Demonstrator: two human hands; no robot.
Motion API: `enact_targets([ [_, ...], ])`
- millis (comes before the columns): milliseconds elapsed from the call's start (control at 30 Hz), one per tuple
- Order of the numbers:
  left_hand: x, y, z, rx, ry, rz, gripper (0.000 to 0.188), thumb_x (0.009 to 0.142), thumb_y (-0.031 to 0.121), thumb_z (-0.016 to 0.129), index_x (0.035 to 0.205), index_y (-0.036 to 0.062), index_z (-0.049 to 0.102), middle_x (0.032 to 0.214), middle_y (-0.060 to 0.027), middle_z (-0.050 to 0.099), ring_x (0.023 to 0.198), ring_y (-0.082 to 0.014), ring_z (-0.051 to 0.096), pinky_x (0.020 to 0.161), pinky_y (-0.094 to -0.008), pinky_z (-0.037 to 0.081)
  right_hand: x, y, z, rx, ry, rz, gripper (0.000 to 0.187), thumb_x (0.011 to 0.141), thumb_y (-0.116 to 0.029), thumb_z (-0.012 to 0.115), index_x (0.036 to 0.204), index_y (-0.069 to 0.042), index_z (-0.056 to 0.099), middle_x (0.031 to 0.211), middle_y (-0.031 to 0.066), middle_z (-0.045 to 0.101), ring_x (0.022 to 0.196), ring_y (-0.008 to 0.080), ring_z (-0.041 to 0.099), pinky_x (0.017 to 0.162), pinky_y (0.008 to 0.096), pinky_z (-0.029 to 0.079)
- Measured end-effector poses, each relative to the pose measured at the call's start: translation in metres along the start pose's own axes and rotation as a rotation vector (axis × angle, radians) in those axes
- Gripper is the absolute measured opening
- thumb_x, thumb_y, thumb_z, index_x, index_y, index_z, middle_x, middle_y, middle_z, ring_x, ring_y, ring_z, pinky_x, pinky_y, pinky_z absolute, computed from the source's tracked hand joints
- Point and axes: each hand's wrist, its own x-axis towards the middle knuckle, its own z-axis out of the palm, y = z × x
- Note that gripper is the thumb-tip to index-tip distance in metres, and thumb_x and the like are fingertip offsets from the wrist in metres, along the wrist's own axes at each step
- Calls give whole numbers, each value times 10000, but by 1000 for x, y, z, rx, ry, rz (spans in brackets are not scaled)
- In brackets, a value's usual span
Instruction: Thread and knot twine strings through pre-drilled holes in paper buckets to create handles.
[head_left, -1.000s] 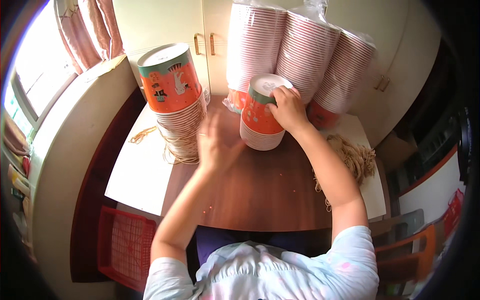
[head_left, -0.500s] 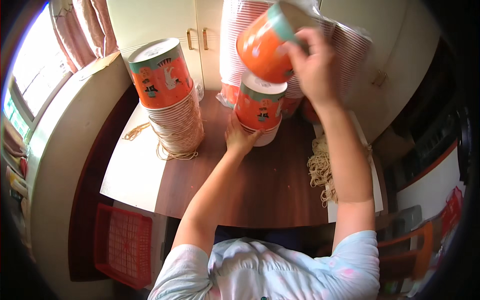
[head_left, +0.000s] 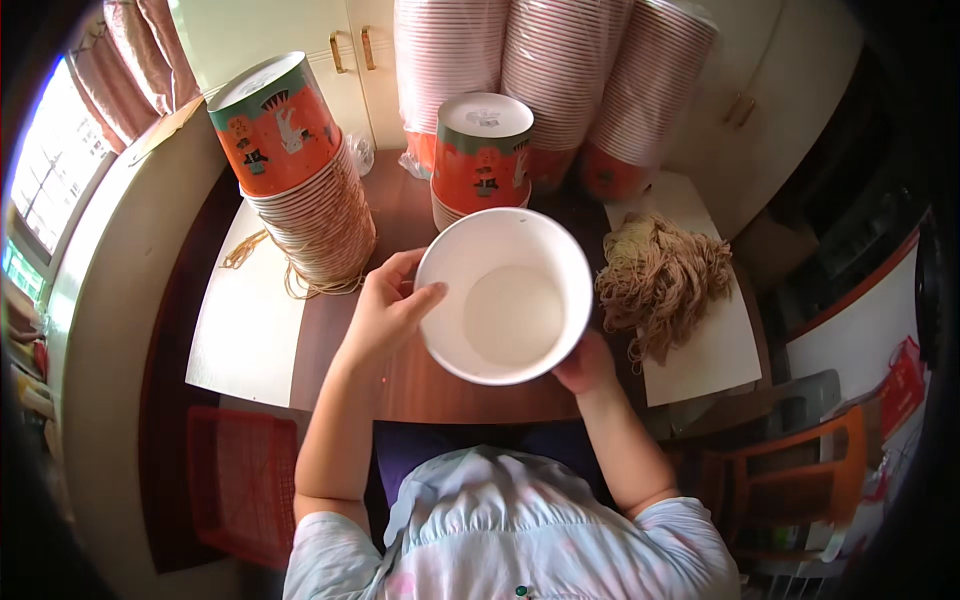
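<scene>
Between my hands a single paper bucket [head_left: 450, 330] is tilted with its white inside facing up at me, and it looks empty. My left hand [head_left: 390, 310] grips its left rim, thumb inside and fingers outside. At the lower right my right hand [head_left: 590, 365] is closed against the outer wall, with most of its fingers hidden behind the bucket. Just beyond stands a short stack of upside-down buckets [head_left: 485, 165], orange with a green band and cartoon figures. To the right lies a tangled bundle of beige strings [head_left: 665, 280].
At the left stands a taller stack of upside-down buckets [head_left: 275, 130] with strings around its lower part. Several plastic-wrapped bucket stacks [head_left: 560, 80] stand at the back against the cabinet. A red plastic basket [head_left: 243, 490] is below left; a wooden chair [head_left: 800, 460] is at the right.
The bucket in my right hand has come down from above the short stack to in front of me, its opening now facing me. My left hand has left the stack and taken the rim.
</scene>
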Motion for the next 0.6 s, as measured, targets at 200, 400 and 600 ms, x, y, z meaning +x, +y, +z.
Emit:
enact_targets([
  [200,-13,20,-15,312,128,-19,524,767,-12,488,1288,-68,476,1081,-159,636,882,-172,619,796,-281,483,0,-19,-13,-686,70,5,420,957,-328,536,1258,-35,524,1174,118,600,933,217,640,748,341,560],
  [400,-41,29,5,551,174,-186,612,762,56,505,1363,-12,413,1120,-228,616,816,-251,610,804,-325,488,-21,-49,47,-940,-208,-102,608,963,-440,492,1399,-26,404,1251,118,553,1097,169,546,881,323,469],
  [600,-41,18,8,729,161,-156,441,803,95,498,1225,-27,540,848,-198,652,726,-256,637,692,-333,504,4,-31,63,-1209,-368,-205,480,908,-229,596,1293,31,477,1139,127,635,1023,147,590,901,290,462],
])
